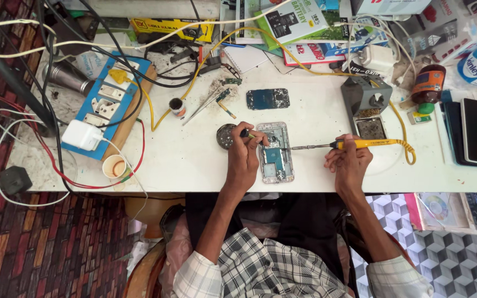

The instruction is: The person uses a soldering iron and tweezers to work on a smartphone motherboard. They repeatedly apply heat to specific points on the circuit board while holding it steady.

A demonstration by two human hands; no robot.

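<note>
An opened phone (275, 153) lies face down on the white table (194, 160), its circuit board showing. My left hand (243, 157) rests at the phone's left edge and pinches a thin green-tipped tool (248, 134) whose tip reaches the board. My right hand (349, 161) grips a yellow-handled soldering iron (354, 144); its metal tip points left and meets the phone's right edge. A small round tin (226, 136) sits just left of my left hand.
A grey soldering stand (365, 96) with a sponge tray is at the right. A blue phone part (268, 99), tweezers (205, 104), a blue switch board (111, 102), a paper cup (114, 166), dark phones (473, 132) and many cables crowd the table.
</note>
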